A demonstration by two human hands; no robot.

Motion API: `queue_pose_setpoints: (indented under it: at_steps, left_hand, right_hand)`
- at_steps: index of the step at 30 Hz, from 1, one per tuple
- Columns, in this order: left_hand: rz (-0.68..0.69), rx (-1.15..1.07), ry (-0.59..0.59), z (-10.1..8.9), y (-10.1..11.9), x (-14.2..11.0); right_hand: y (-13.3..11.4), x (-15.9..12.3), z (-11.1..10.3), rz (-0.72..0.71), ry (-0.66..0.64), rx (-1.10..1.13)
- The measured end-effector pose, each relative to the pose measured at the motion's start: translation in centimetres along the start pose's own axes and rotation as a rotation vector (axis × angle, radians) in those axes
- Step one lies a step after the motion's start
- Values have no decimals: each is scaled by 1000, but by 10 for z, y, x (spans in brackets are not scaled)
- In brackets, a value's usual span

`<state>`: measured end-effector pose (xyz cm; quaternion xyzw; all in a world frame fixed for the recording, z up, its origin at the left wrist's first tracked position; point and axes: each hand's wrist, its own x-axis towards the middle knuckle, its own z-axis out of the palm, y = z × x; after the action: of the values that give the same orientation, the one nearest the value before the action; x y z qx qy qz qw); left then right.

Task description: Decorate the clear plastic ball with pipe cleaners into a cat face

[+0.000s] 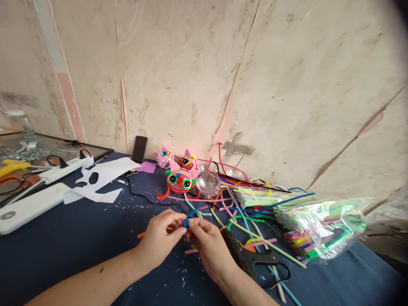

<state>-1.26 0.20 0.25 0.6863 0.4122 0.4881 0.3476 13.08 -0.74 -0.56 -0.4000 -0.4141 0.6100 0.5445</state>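
Between my two hands is a short blue pipe cleaner (195, 210), coiled into a small knot at its lower end, with a straight tail pointing up and right. My left hand (162, 236) pinches the coil from the left with thumb and forefinger. From the right, my right hand (205, 240) pinches the same coil. Just beyond them sits a round decorated figure (180, 180) with pink ears, green-rimmed eyes and a red nose. Two similar pink figures stand behind it, one with an orange-rimmed eye (187, 162). A clear plastic dome (208, 183) lies beside them.
A black glue gun (250, 257) lies right of my right hand among loose pipe cleaners. Bagged pipe cleaners (328, 227) fill the right side. At left are cut white paper (110, 172), a white power strip (65, 169) and a long white device (35, 208). A phone (139, 148) leans on the wall.
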Motion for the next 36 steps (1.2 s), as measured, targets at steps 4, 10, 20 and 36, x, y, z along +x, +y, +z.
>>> queue_pose_setpoints:
  at_steps: [4,10,20,36]
  left_hand:
    - [200,172,22,-3,-1,-1]
    - [229,192,0,-3,-2,0]
    - [-27,31,1,1,4,0]
    - [-225,-187,51,0,11,1]
  right_hand:
    - [-2,-3,4,33,-22,75]
    - [3,-6,7,54,-1,108]
    - [11,-4,4,-57,15,21]
    - [-4,-12,8,-143,37,-271]
